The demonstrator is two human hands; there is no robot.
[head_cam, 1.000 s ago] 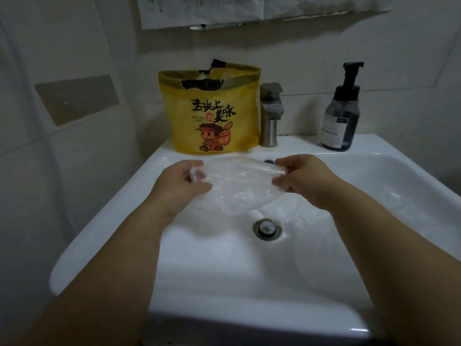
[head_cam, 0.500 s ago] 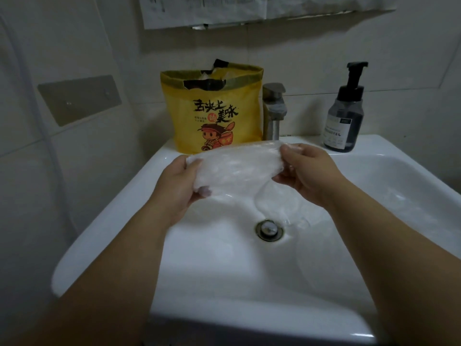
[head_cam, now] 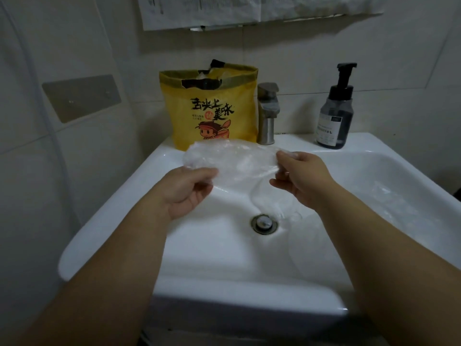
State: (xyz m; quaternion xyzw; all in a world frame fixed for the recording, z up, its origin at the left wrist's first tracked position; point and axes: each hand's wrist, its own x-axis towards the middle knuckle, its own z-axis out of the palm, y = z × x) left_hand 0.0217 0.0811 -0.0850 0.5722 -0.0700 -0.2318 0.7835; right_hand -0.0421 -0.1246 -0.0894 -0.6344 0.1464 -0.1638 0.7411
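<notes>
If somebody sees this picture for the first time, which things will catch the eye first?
Most likely the bright yellow bag with a cartoon figure, standing on the back edge of the white sink, left of the faucet. Next comes the crumpled clear plastic film held above the basin, pinched by the left hand and the right hand. A dark pump bottle stands at the back right.

A crinkled translucent thin plastic film (head_cam: pixel 232 161) spans sideways between the left hand (head_cam: pixel 185 192) and right hand (head_cam: pixel 300 177), pinched at both ends
</notes>
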